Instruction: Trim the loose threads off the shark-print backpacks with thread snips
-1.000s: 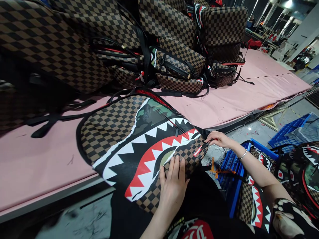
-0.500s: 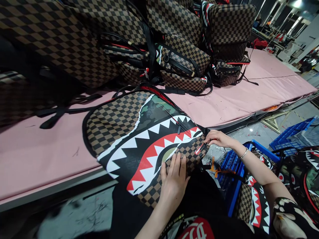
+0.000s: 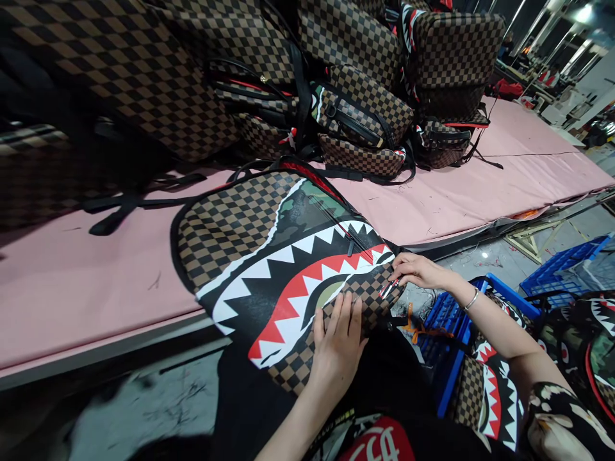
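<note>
A brown checkered backpack [image 3: 230,230] with a shark-mouth print and a camouflage patch lies slanted across the pink table's edge, its lower end toward my body. My left hand [image 3: 339,339] rests flat on its checkered lower part, fingers stretched out beside the printed red and white teeth. At the backpack's right lower corner, my right hand [image 3: 417,270] has its fingers pinched together. A small red, white and dark piece [image 3: 388,288] shows just under those fingertips; what they grip is too small to make out. A black zipper pull [image 3: 350,246] lies on the print.
Checkered backpacks [image 3: 355,115] are piled along the back of the pink table [image 3: 461,205]. Blue plastic crates [image 3: 454,378] stand on the floor to my right, with more shark-print bags [image 3: 494,397] in and around them. Loose straps [image 3: 115,214] trail on the table at left.
The view has shifted slightly, so the table and bags sit a little further right. My right fingertips have moved slightly over the backpack's corner; my left hand stays flat.
</note>
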### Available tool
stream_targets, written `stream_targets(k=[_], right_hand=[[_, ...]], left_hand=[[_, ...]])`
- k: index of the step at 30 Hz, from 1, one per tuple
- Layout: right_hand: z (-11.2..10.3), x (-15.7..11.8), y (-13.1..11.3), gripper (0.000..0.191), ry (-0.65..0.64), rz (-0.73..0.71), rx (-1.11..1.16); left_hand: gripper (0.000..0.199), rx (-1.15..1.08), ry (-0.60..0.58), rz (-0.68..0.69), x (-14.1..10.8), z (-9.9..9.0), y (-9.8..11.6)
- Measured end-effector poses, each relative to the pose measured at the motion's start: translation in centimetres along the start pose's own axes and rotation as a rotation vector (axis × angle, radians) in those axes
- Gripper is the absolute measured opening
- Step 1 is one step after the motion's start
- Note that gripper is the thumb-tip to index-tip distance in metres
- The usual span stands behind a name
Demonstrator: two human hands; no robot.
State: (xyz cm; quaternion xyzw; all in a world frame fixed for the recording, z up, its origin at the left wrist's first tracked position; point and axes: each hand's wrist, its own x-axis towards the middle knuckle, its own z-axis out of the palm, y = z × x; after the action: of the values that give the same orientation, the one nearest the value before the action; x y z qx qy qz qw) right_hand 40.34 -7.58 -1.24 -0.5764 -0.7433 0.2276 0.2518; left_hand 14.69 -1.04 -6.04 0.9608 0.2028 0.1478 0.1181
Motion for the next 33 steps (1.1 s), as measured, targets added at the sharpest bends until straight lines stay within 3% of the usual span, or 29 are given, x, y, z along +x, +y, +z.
stream_targets(k=[6,9,13,16,19,24,29,33], right_hand=[[0.7,0.2,-0.8,0.021,0.008,0.000,-0.014],[1.0,-0.1,-1.5,0.022,0.064,0.052,0.101],[0.8,-1.4,-1.8,0.025,0.132,0.308,0.269],[1.0,-2.5,-1.4,0.031,0.071,0.524,0.426],[1.4,-3.1,-1.2,0.036,0.021,0.617,0.565],[1.4,-3.4,-1.4,0.036,0.010,0.661,0.617],[1.2,-3.5,-1.3,0.039,0.018,0.685,0.692],[1.4,-3.3,-1.1,0.039,0.027,0.706,0.701]], left_hand=[[0.048,0.025,-0.013,0.013,0.0,-0.2,0.0],[0.048,0.034,-0.005,0.047,-0.5,-0.4,-0.9],[0.052,0.058,-0.018,0.142,-2.4,-0.9,-2.9],[0.056,0.034,-0.050,0.140,-3.9,-1.5,-3.9],[0.054,-0.064,-0.054,0.141,-4.1,-2.3,-4.2],[0.030,-0.396,-0.025,0.015,-0.4,-3.2,-3.1],[0.023,-0.509,-0.228,-0.170,5.0,-3.5,-0.7],[0.017,-0.477,-0.397,-0.223,7.1,-3.4,0.2]])
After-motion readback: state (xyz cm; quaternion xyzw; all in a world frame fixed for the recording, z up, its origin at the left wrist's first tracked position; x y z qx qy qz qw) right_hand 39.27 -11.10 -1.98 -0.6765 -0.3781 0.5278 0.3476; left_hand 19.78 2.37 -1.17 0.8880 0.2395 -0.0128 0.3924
